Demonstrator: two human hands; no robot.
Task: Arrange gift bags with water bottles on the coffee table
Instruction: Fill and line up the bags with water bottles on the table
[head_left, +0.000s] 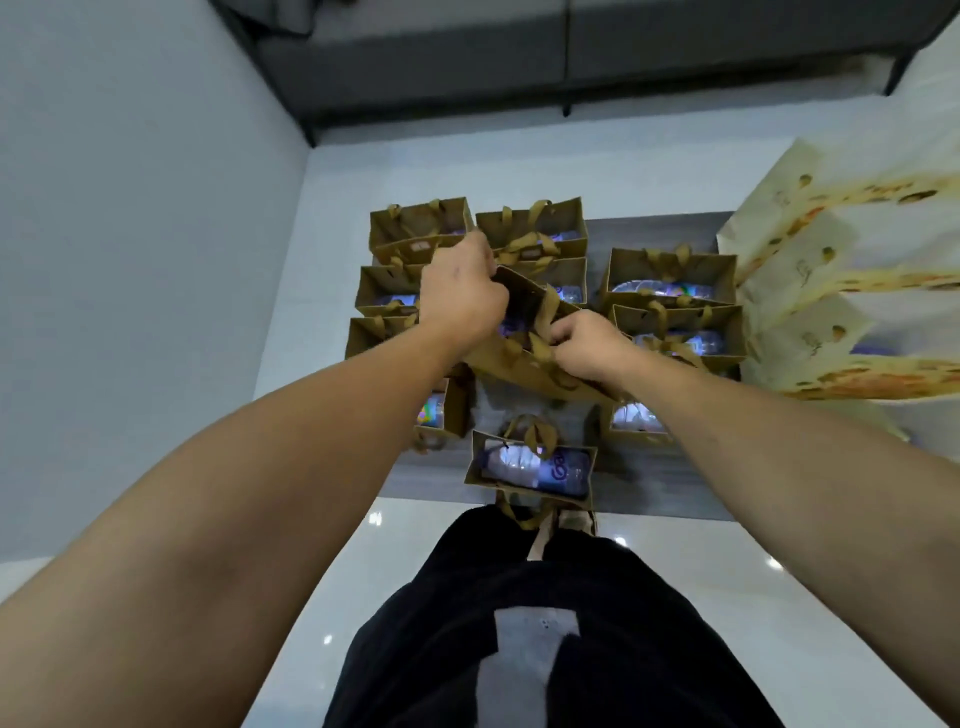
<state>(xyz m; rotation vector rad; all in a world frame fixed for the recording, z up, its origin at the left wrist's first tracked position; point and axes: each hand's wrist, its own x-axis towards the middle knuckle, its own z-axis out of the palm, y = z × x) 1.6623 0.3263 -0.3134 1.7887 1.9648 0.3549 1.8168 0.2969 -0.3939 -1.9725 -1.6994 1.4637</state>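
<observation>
Several brown gift bags with ribbon handles stand on the grey coffee table (644, 234), most showing a water bottle inside. I hold one tilted brown bag (524, 358) above the table's middle. My left hand (460, 291) grips its far upper rim. My right hand (589, 345) pinches its ribbon handle at the near rim. The nearest bag (530, 465) stands at the table's front edge with a bottle (540, 467) lying in it. Two filled bags (670, 280) stand to the right, and more stand at the left under my arm.
Large cream patterned paper bags (810, 291) lie at the table's right. A grey sofa (519, 57) stands beyond the table. A pale wall (130, 234) runs along the left. My dark trousers (519, 623) and the glossy white floor (701, 597) fill the foreground.
</observation>
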